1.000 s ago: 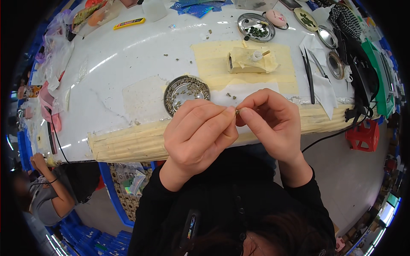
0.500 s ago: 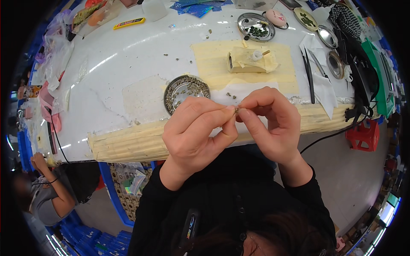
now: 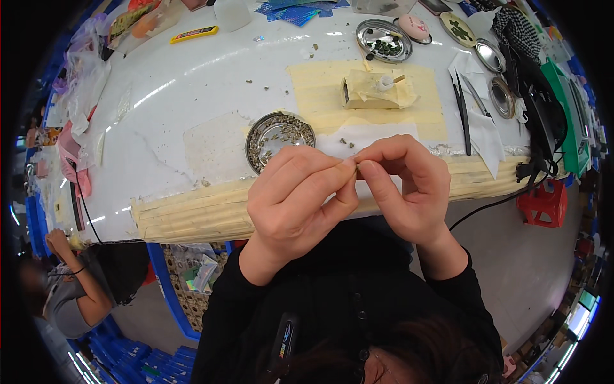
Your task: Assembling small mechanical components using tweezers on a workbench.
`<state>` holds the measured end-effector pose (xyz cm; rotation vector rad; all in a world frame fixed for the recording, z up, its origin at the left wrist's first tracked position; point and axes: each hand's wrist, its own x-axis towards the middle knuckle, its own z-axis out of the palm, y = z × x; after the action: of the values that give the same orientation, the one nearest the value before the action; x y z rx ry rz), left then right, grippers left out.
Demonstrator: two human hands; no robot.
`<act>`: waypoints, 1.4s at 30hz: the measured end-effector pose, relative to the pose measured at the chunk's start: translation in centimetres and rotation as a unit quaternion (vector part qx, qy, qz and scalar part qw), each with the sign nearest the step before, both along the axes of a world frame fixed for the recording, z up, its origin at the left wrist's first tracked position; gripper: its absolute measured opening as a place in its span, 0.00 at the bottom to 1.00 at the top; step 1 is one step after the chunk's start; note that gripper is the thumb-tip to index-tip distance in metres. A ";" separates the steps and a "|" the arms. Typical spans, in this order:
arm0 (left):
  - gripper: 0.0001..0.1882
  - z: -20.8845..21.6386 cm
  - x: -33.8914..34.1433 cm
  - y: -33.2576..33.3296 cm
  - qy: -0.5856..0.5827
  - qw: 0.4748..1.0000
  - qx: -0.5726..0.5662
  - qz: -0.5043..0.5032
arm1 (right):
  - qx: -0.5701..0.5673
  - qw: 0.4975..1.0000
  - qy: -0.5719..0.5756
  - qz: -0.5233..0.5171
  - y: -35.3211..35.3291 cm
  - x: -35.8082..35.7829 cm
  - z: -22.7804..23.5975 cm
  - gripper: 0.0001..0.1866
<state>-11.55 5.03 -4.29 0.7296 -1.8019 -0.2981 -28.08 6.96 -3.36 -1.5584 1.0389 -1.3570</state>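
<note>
My left hand [image 3: 295, 200] and my right hand [image 3: 412, 184] meet over the table's near edge, fingertips almost touching. Between them is a tiny brassy piece [image 3: 356, 169], pinched by thumb and forefinger of each hand and mostly hidden. Just behind my left hand stands a round metal dish [image 3: 248, 148] holding many small grey-brown pieces. A few similar loose bits [image 3: 346, 143] lie on white paper beyond my fingertips.
A tape-covered block [image 3: 374, 95] with a small white bottle stands behind my hands. Black tweezers [image 3: 462, 115] lie at right, near metal lids [image 3: 501, 96]. A dish of dark green pieces [image 3: 359, 40] sits farther back. At left, a co-worker's arm [image 3: 94, 296] shows.
My left hand has shifted very slightly right and the fingertips have closed in, so less of the tiny brassy piece shows. The dishes and tools have not moved.
</note>
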 end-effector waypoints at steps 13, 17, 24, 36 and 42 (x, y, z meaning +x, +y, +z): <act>0.10 0.1 0.0 0.3 0.092 0.987 0.126 -0.029 | 0.183 0.949 -0.239 0.099 0.0 0.0 -0.4 0.05; 0.08 0.1 0.0 0.5 0.129 0.970 0.200 -0.048 | 0.001 0.999 -0.048 -0.012 0.2 0.5 -0.6 0.05; 0.09 0.6 0.1 0.5 0.057 0.990 0.129 -0.007 | -0.218 0.957 0.169 -0.088 -0.5 0.1 -0.2 0.12; 0.12 1.0 0.4 0.4 0.000 0.996 0.091 0.003 | -0.224 0.957 0.181 -0.031 -0.7 -0.5 0.1 0.11; 0.12 1.0 0.5 0.3 -0.009 0.998 0.069 -0.006 | -0.023 0.999 0.025 0.026 -0.2 -0.5 -0.1 0.08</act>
<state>-11.03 5.33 -3.33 0.8205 -1.8160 -0.4297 -28.54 6.78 -3.42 -1.6492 0.9973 -1.3213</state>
